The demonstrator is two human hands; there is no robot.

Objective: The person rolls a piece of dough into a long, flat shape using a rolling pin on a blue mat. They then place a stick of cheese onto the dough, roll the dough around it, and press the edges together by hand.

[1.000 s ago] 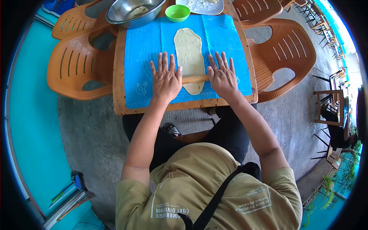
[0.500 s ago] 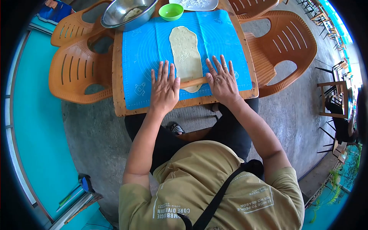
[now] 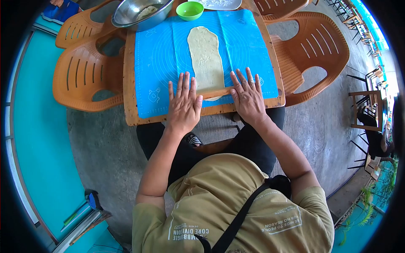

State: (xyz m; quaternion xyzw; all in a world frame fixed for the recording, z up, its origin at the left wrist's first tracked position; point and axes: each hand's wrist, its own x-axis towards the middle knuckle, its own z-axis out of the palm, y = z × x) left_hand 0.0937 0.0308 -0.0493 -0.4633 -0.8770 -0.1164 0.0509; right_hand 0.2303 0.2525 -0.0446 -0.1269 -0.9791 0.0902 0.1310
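Note:
A long, flat sheet of dough (image 3: pixel 206 59) lies lengthwise on the blue baking mat (image 3: pixel 158 63). Across its near end rests a wooden rolling pin (image 3: pixel 215 93). My left hand (image 3: pixel 184 105) lies flat over the pin's left end, fingers stretched forward. Over the right end is my right hand (image 3: pixel 249 97), also flat with fingers spread. Neither hand wraps round the pin; the palms press on it from above and hide its ends. A little dough shows on the near side of the pin.
At the table's far edge stand a steel bowl (image 3: pixel 143 23) with dough inside, a green bowl (image 3: pixel 189 11) and a white plate (image 3: pixel 219 4) of flour. Orange chairs (image 3: pixel 86 78) flank the wooden table (image 3: pixel 130 97) on both sides.
Both hands and the rolling pin have moved slightly toward my body, closer to the near end of the dough. Less dough shows on the near side of the pin.

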